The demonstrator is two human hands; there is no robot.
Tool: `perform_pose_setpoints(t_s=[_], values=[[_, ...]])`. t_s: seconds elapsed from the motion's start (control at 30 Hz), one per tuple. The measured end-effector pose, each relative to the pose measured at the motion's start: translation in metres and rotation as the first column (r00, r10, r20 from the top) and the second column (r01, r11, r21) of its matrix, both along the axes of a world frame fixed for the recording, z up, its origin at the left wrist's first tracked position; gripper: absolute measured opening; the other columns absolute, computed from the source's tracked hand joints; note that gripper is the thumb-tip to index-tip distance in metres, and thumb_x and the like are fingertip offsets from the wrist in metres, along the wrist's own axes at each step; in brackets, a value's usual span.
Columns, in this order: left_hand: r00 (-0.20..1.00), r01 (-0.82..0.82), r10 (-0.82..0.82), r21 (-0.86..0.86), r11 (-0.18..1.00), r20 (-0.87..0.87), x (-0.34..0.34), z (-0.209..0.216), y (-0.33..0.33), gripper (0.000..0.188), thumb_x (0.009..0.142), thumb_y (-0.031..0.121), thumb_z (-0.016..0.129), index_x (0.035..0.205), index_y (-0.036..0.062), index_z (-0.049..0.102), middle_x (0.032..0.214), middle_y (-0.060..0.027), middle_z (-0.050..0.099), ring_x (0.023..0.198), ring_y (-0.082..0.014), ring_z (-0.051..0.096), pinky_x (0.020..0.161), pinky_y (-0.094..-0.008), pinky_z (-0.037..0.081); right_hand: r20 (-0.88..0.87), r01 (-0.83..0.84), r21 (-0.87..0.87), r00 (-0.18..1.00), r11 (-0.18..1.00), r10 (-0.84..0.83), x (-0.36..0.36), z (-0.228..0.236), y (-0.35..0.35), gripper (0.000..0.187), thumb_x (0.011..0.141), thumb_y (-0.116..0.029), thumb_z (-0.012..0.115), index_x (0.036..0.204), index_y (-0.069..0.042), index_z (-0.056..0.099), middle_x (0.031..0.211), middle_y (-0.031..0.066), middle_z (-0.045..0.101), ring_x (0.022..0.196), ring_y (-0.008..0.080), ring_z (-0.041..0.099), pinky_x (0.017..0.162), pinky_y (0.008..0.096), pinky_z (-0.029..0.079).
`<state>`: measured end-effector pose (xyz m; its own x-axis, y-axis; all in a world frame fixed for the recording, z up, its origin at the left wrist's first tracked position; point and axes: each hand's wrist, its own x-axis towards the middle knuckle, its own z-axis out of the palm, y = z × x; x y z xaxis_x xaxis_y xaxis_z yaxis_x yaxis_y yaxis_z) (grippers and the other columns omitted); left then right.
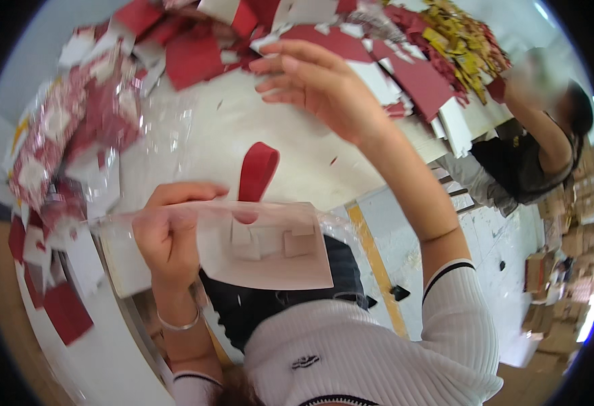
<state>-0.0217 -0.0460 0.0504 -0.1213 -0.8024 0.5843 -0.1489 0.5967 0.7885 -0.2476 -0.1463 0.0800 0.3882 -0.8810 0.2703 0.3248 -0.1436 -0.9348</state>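
My left hand (168, 233) is closed at the left end of a white paper box (277, 260), which is tilted over my lap with its pale inside and folded flaps showing. Thin clear plastic film (121, 215) runs past the hand and along the box's upper edge. A red ribbon loop (259, 169) stands up from that edge. My right hand (314, 78) is raised over the far part of the table, fingers apart and holding nothing. It is apart from the box, near flat dark red pieces (415, 81).
Piles of red and white paper pieces (192, 57) cover the table's far side. Clear-wrapped red and white packs (53, 128) lie at left. Yellow and red strips (452, 40) are heaped at far right. A co-worker (527, 145) is at right, with cardboard boxes (561, 298) stacked behind.
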Motion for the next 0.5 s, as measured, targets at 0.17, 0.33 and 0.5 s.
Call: perform_pose_setpoints(t_s=[0.17, 0.33, 0.5], values=[[0.920, -0.232, 0.286, 0.218, 0.948, -0.268, -0.017, 0.022, -0.015, 0.019, 0.091, 0.014, 0.047, 0.088, -0.0026, 0.056, 0.073, 0.0012, 0.050, 0.064, -0.0029, 0.040, 0.058, -0.0168, 0.034, -0.261, -0.252, -0.336, 0.951, 0.908, 0.167, -0.033, -0.007, 0.044, 0.079, 0.077, -0.033, 0.064, 0.136, -0.006, 0.019, 0.130, 0.0186, 0.036, 0.121, 0.0246, 0.037, 0.101, 0.0387, 0.028], [0.956, -0.148, 0.199, 0.232, 0.961, -0.214, -0.018, 0.013, -0.042, 0.023, 0.092, 0.020, 0.047, 0.098, -0.0016, 0.054, 0.077, 0.0027, 0.049, 0.069, -0.0039, 0.040, 0.062, -0.0180, 0.035, -0.264, -0.273, -0.072, 0.933, 0.959, 0.246, -0.029, -0.004, 0.066, 0.088, 0.071, -0.022, 0.067, 0.139, -0.006, 0.013, 0.128, 0.0158, 0.037, 0.112, 0.0213, 0.043, 0.095, 0.0345, 0.035], [0.945, -0.257, 0.290, 0.205, 0.944, -0.151, -0.038, 0.021, -0.042, 0.036, 0.095, 0.026, 0.035, 0.116, -0.0013, 0.046, 0.104, -0.0132, 0.055, 0.093, -0.0162, 0.053, 0.078, -0.0290, 0.045, -0.238, 0.025, 0.204, 0.971, 0.979, 0.025, -0.085, -0.013, 0.007, 0.071, 0.076, -0.023, 0.059, 0.136, -0.007, 0.024, 0.126, 0.0079, 0.042, 0.106, 0.0150, 0.047, 0.085, 0.0282, 0.041]])
